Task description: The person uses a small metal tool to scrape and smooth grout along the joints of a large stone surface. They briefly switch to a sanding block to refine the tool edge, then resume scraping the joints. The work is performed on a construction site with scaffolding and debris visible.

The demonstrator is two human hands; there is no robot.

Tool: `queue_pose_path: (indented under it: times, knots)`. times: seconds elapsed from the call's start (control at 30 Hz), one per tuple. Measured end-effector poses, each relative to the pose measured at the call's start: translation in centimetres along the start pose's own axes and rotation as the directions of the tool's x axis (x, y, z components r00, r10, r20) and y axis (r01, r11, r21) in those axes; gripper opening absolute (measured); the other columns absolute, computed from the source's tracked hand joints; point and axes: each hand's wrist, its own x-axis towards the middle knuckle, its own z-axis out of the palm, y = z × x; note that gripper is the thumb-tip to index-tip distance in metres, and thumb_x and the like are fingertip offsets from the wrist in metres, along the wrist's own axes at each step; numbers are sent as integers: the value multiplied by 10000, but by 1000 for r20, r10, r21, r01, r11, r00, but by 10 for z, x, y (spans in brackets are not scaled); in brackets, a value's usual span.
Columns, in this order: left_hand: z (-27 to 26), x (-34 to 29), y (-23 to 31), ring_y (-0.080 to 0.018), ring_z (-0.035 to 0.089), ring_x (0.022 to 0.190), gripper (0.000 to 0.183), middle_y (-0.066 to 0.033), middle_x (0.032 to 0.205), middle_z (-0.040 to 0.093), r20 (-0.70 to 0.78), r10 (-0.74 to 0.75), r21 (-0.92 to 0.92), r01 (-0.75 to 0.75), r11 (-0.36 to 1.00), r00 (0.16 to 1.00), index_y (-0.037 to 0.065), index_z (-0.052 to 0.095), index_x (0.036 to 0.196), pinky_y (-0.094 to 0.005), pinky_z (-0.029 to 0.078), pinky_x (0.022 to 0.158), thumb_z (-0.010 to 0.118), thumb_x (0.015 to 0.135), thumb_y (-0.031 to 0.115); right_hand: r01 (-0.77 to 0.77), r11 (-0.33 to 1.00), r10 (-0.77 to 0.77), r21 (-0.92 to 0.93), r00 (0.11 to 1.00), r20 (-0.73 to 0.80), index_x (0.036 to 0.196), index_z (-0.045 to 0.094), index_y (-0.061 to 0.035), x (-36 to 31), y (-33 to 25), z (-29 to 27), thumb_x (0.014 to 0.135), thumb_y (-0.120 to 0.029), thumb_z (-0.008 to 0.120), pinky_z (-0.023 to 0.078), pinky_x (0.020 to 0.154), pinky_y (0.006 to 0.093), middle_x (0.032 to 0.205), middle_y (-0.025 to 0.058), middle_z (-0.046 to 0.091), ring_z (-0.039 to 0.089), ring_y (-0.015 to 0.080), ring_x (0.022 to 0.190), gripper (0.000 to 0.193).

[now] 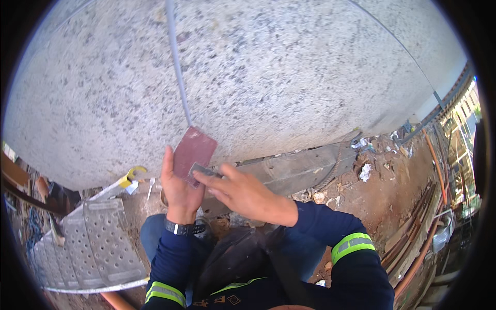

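A flat, dark red rectangular piece [194,152], which looks like sandpaper, lies across the upturned palm of my left hand [183,199]. The thumb of that hand stands along its left edge. Between the fingers of my right hand [248,194] is a small flat grey piece [201,170], whose exact kind I cannot make out. It is over the lower part of the red piece and appears to touch it. Both hands are in front of the speckled pale wall [289,77], just below a grey vertical line on it.
A perforated metal plate [98,243] lies at lower left, beside a yellow-ended tool [132,176] and a small white utensil [151,188]. A grey beam [289,170] runs along the wall's foot. Rope [336,165], scraps, planks [413,227] and orange pipe [421,258] are on the right.
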Motion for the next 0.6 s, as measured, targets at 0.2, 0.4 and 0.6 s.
queue_pose_path:
  times: [0.2, 0.4, 0.6]
  knots:
    - [0, 0, -1, -327, 635, 1284, 581, -169, 1386, 686, 35, -33, 3, 33, 999, 999, -11, 618, 1413, -462, 473, 1127, 440, 1134, 467, -24, 1000, 25, 7, 999, -31, 1545, 586, -273, 4, 12, -1, 1034, -186, 663, 529, 733, 470, 977, 166, 537, 615, 377, 816, 524]
    - [-3, 5, -8, -327, 640, 1282, 614, -160, 1391, 684, 77, -37, 4, 37, 999, 996, -7, 600, 1437, -461, 461, 1146, 393, 1142, 490, -54, 999, 54, 8, 997, -58, 1540, 594, -259, 15, 33, -9, 1049, -207, 646, 529, 742, 467, 973, 159, 529, 617, 365, 816, 496]
    - [-12, 4, -10, -326, 656, 1255, 576, -175, 1350, 703, -29, 4, -33, -5, 999, 1000, -23, 618, 1400, -455, 484, 1125, 436, 1136, 456, -129, 991, 129, -19, 992, -16, 1562, 573, -251, 18, 44, -11, 1046, -201, 645, 527, 745, 455, 975, 159, 526, 615, 356, 808, 523]
